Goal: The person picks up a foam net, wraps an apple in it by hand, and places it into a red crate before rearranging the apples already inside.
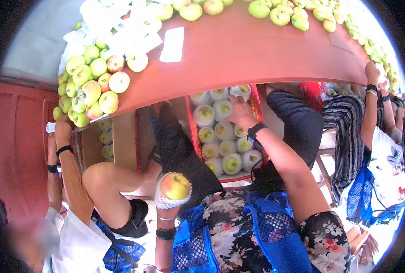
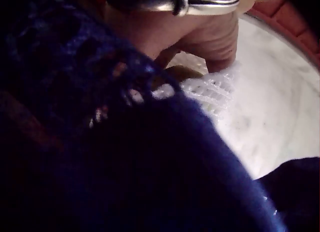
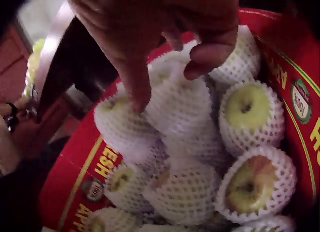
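Low in the head view, my left hand (image 1: 168,213) holds up a red-and-yellow apple (image 1: 175,185) wrapped in a white foam net. Blue mesh cloth covers much of the left wrist view, where fingers (image 2: 222,44) press round the net's edge. My right hand (image 1: 242,113) reaches into a red cardboard box (image 1: 194,123) packed with netted apples. In the right wrist view its thumb and fingers grip the sides of one netted apple (image 3: 180,99). Around it sit other green apples (image 3: 247,109) in nets, stems upward.
A red-brown table (image 1: 257,54) overhangs the box's far end, with heaps of loose apples (image 1: 91,91) and a white foam sheet (image 1: 172,44) on it. People sit close on both sides, one bare knee (image 1: 104,177) at left. An open cardboard box (image 1: 124,136) stands left.
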